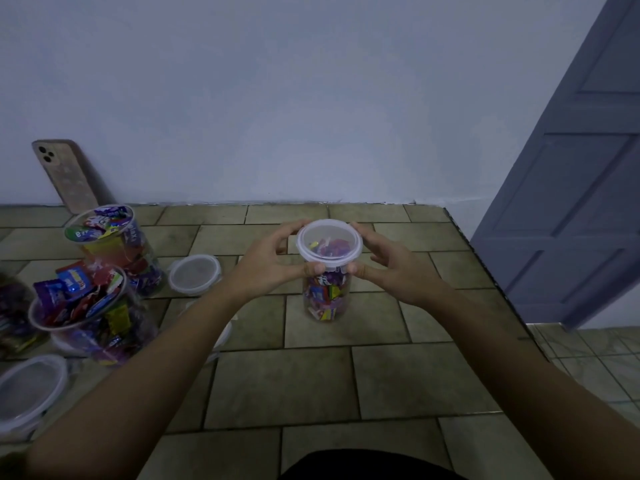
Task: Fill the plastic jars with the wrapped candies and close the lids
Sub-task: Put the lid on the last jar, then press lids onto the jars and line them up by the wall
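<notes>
Clear plastic jar (pixel 325 296) of wrapped candies (pixel 322 289) stands on the tiled worktop (pixel 381 379), well right of a leaning phone (pixel 65 174) (two open jars (pixel 114 251) stand beside the phone), left hand (pixel 266 268) and right hand (pixel 398 271) gripping its lid (pixel 329 242).

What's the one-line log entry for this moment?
step: closing lid | left hand: grips lid | right hand: grips lid | jar: candy-filled, upright | pending: two open jars, left
</notes>
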